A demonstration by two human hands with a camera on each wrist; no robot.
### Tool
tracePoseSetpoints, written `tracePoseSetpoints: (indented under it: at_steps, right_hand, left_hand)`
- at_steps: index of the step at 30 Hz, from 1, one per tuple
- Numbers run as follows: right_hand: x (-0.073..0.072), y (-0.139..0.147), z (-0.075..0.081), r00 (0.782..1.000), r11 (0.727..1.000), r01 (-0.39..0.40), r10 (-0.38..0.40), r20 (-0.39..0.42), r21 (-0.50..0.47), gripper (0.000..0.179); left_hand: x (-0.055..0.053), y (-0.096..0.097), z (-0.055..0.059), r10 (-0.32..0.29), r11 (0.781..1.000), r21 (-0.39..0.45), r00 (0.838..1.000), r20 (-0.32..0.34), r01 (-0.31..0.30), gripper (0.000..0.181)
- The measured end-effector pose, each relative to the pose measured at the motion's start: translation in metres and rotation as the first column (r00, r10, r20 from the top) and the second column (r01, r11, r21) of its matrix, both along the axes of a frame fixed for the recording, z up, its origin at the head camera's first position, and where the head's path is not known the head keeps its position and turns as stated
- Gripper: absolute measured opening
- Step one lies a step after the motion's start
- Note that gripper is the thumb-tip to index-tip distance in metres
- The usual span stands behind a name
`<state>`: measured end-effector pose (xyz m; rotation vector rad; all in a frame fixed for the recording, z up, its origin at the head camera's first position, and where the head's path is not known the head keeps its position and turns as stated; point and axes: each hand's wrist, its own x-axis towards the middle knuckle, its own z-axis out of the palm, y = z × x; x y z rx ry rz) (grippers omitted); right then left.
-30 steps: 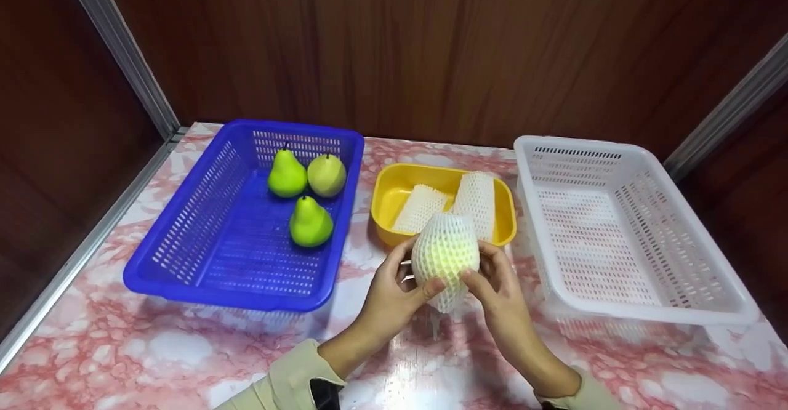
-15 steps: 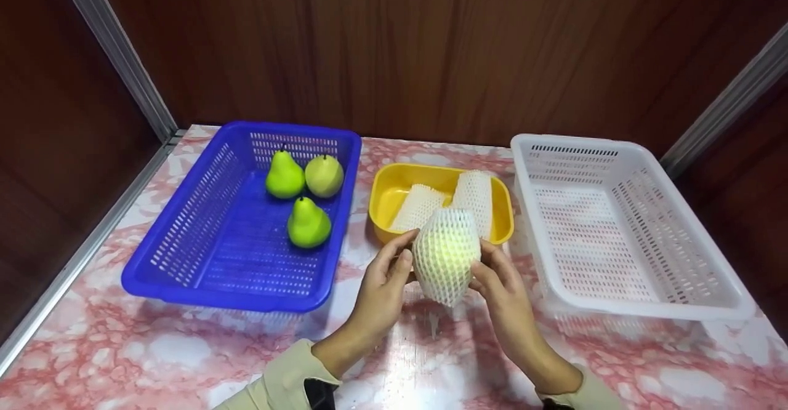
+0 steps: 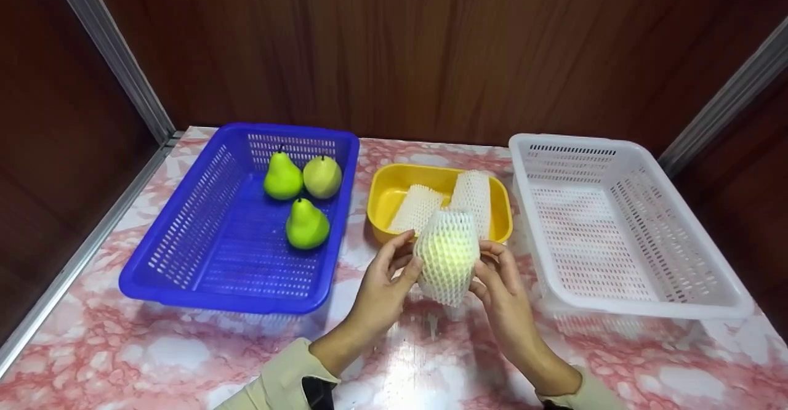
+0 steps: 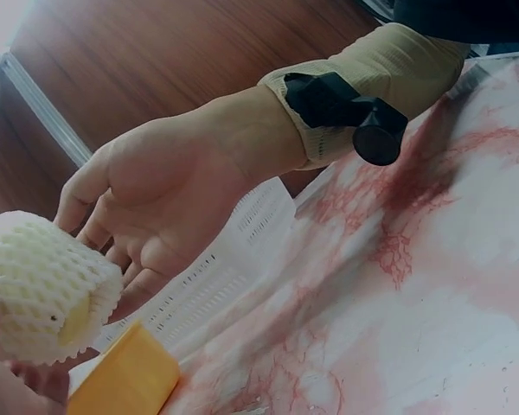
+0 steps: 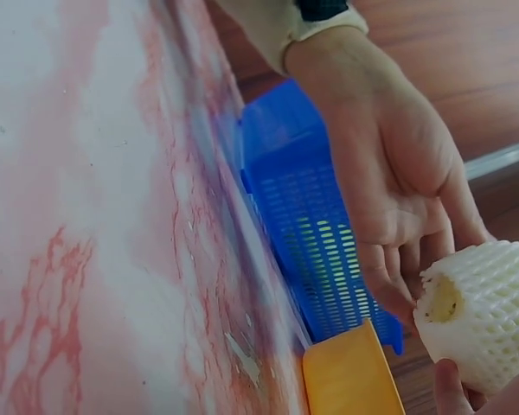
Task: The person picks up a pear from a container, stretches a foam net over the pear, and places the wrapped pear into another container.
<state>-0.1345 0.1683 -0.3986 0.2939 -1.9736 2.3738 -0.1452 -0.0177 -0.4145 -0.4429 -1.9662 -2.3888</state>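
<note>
A pale yellow-green pear in a white foam net sleeve (image 3: 448, 259) is held above the table between both hands. My left hand (image 3: 377, 293) holds its left side, the thumb near the edge of the net. From the right, my right hand (image 3: 506, 293) holds the other side with its fingertips. In the left wrist view, fruit skin shows through the open end of the net (image 4: 43, 285). The right wrist view shows the other open end of the sleeve (image 5: 484, 311). Directly behind the hands, a yellow tub (image 3: 385, 204) contains a flat foam net (image 3: 418, 207) and a rolled one (image 3: 473, 197).
At the left, a blue basket (image 3: 231, 302) contains two green pears (image 3: 306, 225) and a rounder, paler fruit (image 3: 322, 177). A white basket (image 3: 652, 308) stands at the right on the marbled table (image 3: 154, 354). Brown panels (image 3: 406, 47) rise behind.
The netted pear has risen slightly and tilted. Both thumbs have shifted from its front toward its sides; the left thumb lifted off and came back. The baskets and tub shift slightly left with the view.
</note>
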Motion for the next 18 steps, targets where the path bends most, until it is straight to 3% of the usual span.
tracePoseSetpoints:
  at_steps: [7,14,18]
  right_hand:
    - [0.0029,-0.0018,-0.0013,0.999,0.997,-0.045,0.046,-0.016,0.065,0.039]
    - [0.0023,-0.0016,-0.0004,1.0,0.99,-0.028,0.027,0.003,0.138,0.045]
    - [0.0008,0.0002,0.0009,1.0,0.989,0.007,-0.009,0.015,0.15,0.048]
  left_hand:
    - [0.0028,0.0008,0.0004,-0.091,0.995,-0.031,0.996,0.014,0.091,0.076]
    - [0.0046,0.001,0.0003,-0.089,0.996,0.007,0.996,0.023,0.089,0.078]
    - [0.0046,0.0003,0.001,-0.046,0.999,0.006,0.999,0.005,0.046,0.062]
